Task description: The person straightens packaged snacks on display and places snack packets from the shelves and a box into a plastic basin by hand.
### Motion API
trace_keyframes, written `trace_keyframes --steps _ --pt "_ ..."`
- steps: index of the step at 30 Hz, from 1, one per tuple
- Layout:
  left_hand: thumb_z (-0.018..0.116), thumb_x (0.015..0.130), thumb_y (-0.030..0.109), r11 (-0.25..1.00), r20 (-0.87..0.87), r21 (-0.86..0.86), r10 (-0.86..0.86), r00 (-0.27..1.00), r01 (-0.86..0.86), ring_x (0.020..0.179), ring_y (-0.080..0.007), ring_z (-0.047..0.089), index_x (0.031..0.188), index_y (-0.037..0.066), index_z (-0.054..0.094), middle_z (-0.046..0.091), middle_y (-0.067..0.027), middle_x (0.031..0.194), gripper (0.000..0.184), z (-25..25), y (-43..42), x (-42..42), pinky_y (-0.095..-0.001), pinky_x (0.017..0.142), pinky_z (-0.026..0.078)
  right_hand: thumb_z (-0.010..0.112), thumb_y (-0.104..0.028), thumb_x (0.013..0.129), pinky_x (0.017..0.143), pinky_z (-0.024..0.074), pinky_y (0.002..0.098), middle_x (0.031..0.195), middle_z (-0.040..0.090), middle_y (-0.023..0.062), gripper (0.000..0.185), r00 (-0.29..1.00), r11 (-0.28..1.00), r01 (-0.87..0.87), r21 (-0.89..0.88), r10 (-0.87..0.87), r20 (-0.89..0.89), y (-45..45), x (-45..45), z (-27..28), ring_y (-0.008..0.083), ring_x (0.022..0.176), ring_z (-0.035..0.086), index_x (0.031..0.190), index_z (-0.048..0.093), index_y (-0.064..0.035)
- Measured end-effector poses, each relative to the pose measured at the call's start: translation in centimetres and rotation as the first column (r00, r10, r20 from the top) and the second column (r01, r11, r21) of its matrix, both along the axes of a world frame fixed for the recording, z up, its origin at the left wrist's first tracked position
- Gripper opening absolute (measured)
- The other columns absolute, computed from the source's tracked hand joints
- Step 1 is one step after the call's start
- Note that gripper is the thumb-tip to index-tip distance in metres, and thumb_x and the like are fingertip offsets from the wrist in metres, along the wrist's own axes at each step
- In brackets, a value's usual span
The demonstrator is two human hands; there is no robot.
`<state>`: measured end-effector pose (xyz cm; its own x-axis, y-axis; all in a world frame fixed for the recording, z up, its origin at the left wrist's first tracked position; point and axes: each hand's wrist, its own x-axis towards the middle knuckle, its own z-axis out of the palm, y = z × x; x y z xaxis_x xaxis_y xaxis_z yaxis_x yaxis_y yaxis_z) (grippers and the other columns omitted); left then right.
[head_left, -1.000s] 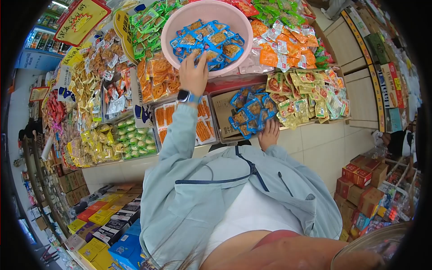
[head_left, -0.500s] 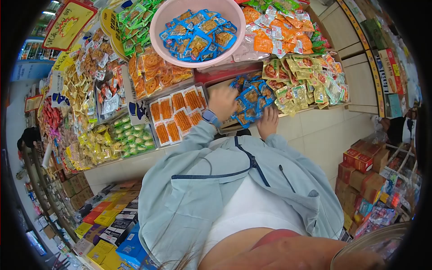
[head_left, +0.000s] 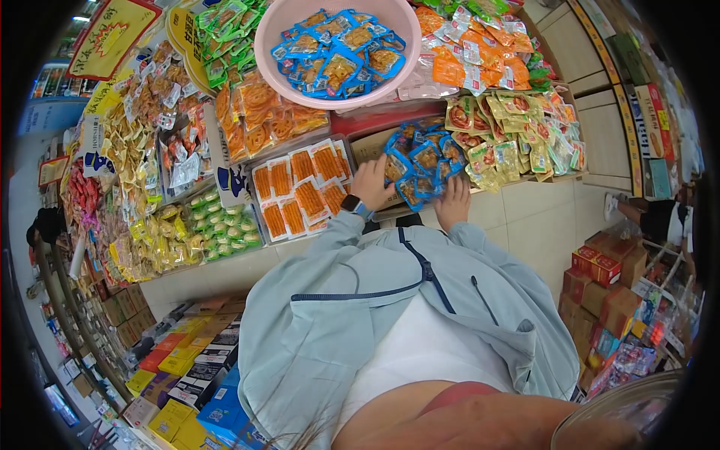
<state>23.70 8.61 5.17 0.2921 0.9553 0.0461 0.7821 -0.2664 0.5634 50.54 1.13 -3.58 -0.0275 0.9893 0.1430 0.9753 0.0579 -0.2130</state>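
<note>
Small blue snack packets (head_left: pixel 427 159) lie piled in a cardboard display box (head_left: pixel 367 147) at the front of the counter. At the left side of that pile is my left hand (head_left: pixel 372 184), wearing a watch, fingers stretched out with their tips at the packets' edge. My right hand (head_left: pixel 453 202) rests against the pile's front right side, its fingers extended and slightly apart. Neither hand grips a packet that I can see. Above the box, a pink basin (head_left: pixel 264 56) holds more of these blue packets.
Left of the box is a tray of orange strip snacks (head_left: pixel 296 191). Yellowish packets (head_left: pixel 510 142) lie to its right, orange ones (head_left: pixel 480 52) behind. Stacked cartons (head_left: pixel 600 277) stand on the floor at right, and coloured boxes (head_left: pixel 187 375) at lower left. Another person's leg (head_left: pixel 630 211) shows at far right.
My left hand has drawn back from over the box to the packets' left edge, its fingers now clearer. My right hand has shifted slightly in view. The other person's leg and shoe show more.
</note>
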Motion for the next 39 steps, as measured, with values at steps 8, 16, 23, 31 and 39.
trace_keyframes --steps 8,16,23,31,39 --pt "0.077 0.074 0.016 0.766 0.194 0.558 0.253 0.948 -0.319 0.110 -0.0409 0.054 0.134 0.001 0.050 0.057 -0.0241 0.123 0.068 13.3 10.8 -6.2 -0.0481 0.093 0.045 0.066 -0.033 0.081 0.115 0.0223 0.0536 0.149 0.034 0.0179 0.077 1.000 1.000 -0.008 0.024 0.007 0.028 -0.1 0.1 -0.2 0.0401 0.140 0.028 0.146 0.035 -0.0069" --pt "0.066 0.087 0.037 0.844 -0.276 0.505 0.357 0.892 -0.181 0.134 -0.0469 0.038 0.142 0.028 0.050 0.038 -0.0189 0.151 0.058 10.0 16.0 -9.1 -0.0574 0.108 0.031 0.065 -0.031 0.081 0.115 0.0226 0.0529 0.148 0.035 0.0183 0.075 1.000 1.000 0.003 0.013 -0.003 -0.010 0.1 0.1 -0.1 0.0401 0.139 0.028 0.145 0.036 -0.0071" --pt "0.068 0.084 0.033 0.766 -0.158 0.608 0.375 0.914 -0.209 0.132 -0.0427 0.039 0.139 0.021 0.052 0.043 -0.0176 0.146 0.059 10.8 11.2 -6.0 -0.0571 0.106 0.030 0.065 -0.031 0.080 0.115 0.0235 0.0529 0.146 0.037 0.0183 0.074 1.000 0.999 0.008 0.046 -0.008 0.004 -0.2 0.0 0.1 0.0401 0.137 0.032 0.144 0.037 -0.0069" --pt "0.072 0.075 0.022 0.963 -0.026 0.031 -0.267 0.963 0.268 0.120 -0.0353 0.049 0.121 0.010 0.058 0.051 -0.0159 0.131 0.050 -2.9 -1.0 3.8 -0.0490 0.094 0.040 0.065 -0.031 0.080 0.115 0.0245 0.0525 0.145 0.038 0.0183 0.072 1.000 0.999 0.007 0.044 -0.007 0.004 -0.1 0.0 0.3 0.0396 0.137 0.032 0.143 0.039 -0.0064" --pt "0.075 0.076 0.032 0.906 -0.115 -0.036 -0.424 0.898 0.423 0.120 -0.0376 0.049 0.117 0.008 0.060 0.048 -0.0206 0.132 0.050 -6.0 -2.3 4.2 -0.0483 0.096 0.040 0.064 -0.029 0.080 0.115 0.0236 0.0522 0.146 0.038 0.0181 0.071 1.000 0.999 0.001 0.050 -0.001 0.008 -0.1 -0.1 0.3 0.0398 0.137 0.032 0.143 0.039 -0.0069"
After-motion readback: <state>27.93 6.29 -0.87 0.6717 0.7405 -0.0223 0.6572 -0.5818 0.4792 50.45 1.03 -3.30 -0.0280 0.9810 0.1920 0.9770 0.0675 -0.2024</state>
